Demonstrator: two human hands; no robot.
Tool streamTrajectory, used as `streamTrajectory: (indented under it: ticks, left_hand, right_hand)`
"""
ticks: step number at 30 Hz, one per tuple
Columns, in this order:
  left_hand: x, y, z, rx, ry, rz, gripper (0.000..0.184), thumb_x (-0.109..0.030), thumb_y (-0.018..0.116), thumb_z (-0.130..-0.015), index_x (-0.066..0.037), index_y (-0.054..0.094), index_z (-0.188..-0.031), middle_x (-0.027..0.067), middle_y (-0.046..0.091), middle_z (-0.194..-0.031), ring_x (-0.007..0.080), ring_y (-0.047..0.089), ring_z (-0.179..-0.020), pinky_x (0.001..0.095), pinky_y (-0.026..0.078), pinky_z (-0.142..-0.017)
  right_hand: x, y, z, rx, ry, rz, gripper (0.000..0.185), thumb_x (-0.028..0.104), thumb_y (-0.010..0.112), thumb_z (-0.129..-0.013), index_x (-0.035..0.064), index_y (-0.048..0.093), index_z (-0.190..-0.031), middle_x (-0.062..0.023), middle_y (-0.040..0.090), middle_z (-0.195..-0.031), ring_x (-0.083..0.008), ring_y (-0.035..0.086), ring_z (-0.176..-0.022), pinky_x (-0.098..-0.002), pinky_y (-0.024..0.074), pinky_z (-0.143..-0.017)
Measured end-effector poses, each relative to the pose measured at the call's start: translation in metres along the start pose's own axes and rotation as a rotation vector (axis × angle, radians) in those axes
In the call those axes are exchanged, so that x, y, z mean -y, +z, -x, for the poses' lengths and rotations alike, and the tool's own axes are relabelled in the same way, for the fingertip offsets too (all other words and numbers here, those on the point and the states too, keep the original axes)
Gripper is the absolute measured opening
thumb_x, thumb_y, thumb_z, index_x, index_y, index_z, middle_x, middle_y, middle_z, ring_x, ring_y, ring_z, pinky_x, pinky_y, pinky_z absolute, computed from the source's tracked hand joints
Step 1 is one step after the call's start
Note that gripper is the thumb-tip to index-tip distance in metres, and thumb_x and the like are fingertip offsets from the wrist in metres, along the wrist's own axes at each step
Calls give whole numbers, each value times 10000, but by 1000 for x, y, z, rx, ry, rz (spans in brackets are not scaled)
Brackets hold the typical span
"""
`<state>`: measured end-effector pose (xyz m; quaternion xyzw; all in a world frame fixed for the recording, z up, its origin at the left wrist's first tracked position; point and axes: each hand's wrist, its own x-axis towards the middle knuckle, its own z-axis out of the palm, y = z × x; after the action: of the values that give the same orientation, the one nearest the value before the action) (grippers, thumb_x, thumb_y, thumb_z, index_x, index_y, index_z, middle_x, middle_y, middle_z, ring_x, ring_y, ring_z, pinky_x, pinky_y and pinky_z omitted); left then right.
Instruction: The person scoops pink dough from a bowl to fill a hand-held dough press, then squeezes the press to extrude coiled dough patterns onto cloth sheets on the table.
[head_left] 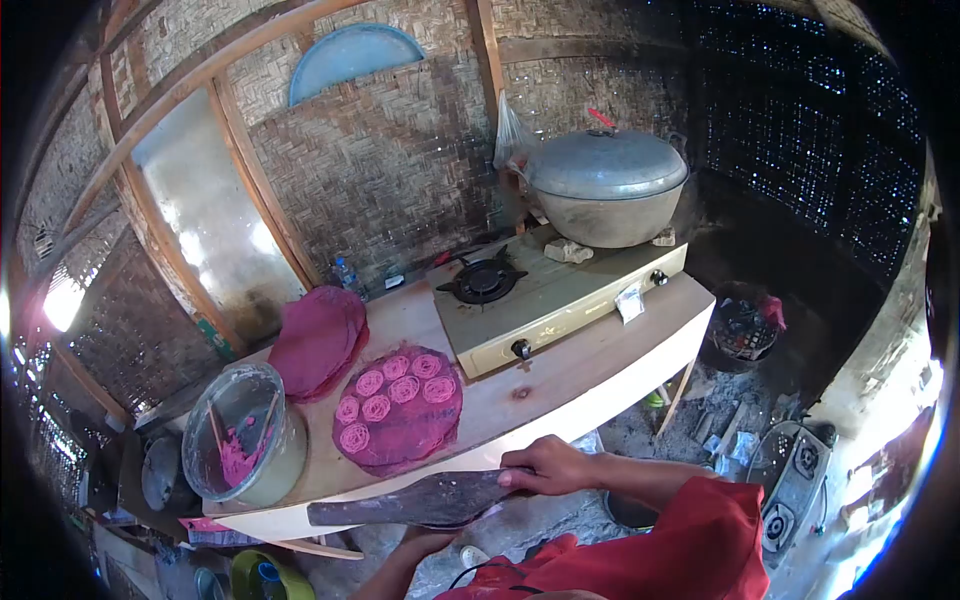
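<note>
My right hand point(550, 466) is closed around the right end of a long dark tool point(425, 500), wide in its middle and narrow toward its ends. Under the middle of that tool is my left hand point(425, 541), its fingers hidden by the tool. Beyond them on the wooden table point(570, 385), a round pink-stained disc point(405, 425) bears several pink coiled nests point(403, 390). Behind it to the left is a stack of magenta discs point(318, 340). A bucket point(280, 455) at the left holds pink dough point(238, 460) and sticks.
A two-burner stove point(590, 300) stands on the table, with a large lidded pot point(610, 190) at its right. A small bottle point(345, 273) is near the wall. On the floor are a yellow-green bucket point(245, 575), a black basket point(742, 335) and another stove point(790, 490).
</note>
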<state>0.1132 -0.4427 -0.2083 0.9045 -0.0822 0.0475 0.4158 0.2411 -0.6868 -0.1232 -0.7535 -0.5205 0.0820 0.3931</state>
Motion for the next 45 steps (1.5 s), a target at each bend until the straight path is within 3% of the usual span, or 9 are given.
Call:
streamTrajectory:
  ticks: [2,8,12,15,18,25,27,35,45]
  left_hand:
    - [-30,1,6,155,-259,183,363,-205,674,-822,-46,570,-1132,26,567,-730,126,528,-596,247,415,-512]
    - [-74,10,4,692,-385,1511,345,-199,649,-820,-30,565,-1109,-13,431,-584,108,390,-455,250,309,-421]
    - [-104,-27,-28,600,-274,1134,328,-228,650,-808,-43,581,-1069,40,484,-644,175,454,-529,304,360,-487]
    - [-130,-50,-45,499,-129,520,317,-251,651,-799,-52,593,-1039,79,523,-689,226,501,-584,344,398,-537]
    - [-144,-60,-48,298,-3,-42,307,-273,652,-790,-62,605,-1009,119,563,-734,277,549,-640,384,436,-587]
    - [-52,-72,22,-81,-147,-704,311,-292,669,-761,-89,619,-991,150,634,-884,313,621,-829,396,494,-732]
    - [11,-52,64,-501,-349,-674,297,-242,688,-750,-101,612,-1000,114,638,-933,252,613,-886,354,489,-780]
    - [23,2,113,-720,-521,-115,360,-139,690,-755,-93,559,-1088,57,586,-1024,191,577,-938,315,478,-809]
    - [-53,2,80,-1015,-64,1105,569,-96,671,-821,-60,399,-1320,73,496,-1260,190,511,-1129,328,466,-892]
  right_hand:
    - [-17,-4,-8,59,21,-35,447,445,434,-940,43,574,-804,-186,543,-595,-384,569,-590,-433,448,-572]
    - [-17,-5,-51,-18,-463,-134,440,424,355,-967,53,549,-1101,-180,572,-909,-361,566,-730,-424,442,-704]
    - [104,-50,-60,-46,-993,-138,566,390,489,-911,134,330,-1391,-149,512,-1048,-328,568,-815,-423,451,-724]
    - [134,-53,-62,402,-1082,-114,624,264,574,-872,140,277,-1407,-152,511,-1018,-277,583,-870,-403,467,-709]
    - [121,-50,-84,285,-413,-269,511,48,546,-840,117,349,-1307,-126,501,-1043,-164,574,-788,-304,452,-589]
    - [5,-66,-120,-555,-357,-107,332,39,471,-902,137,391,-1210,-30,452,-899,-52,399,-629,-205,349,-512]
    - [-1,-90,-96,-589,11,-787,318,36,437,-915,173,396,-1199,3,382,-622,-61,360,-463,-232,300,-384]
    - [-37,-43,-88,-831,-154,-1487,284,99,425,-938,190,413,-1207,31,294,-576,-45,267,-390,-200,272,-327]
    - [-33,28,-111,-1129,-74,-1729,122,171,486,-945,197,456,-1061,24,329,-633,-82,324,-510,-243,346,-465]
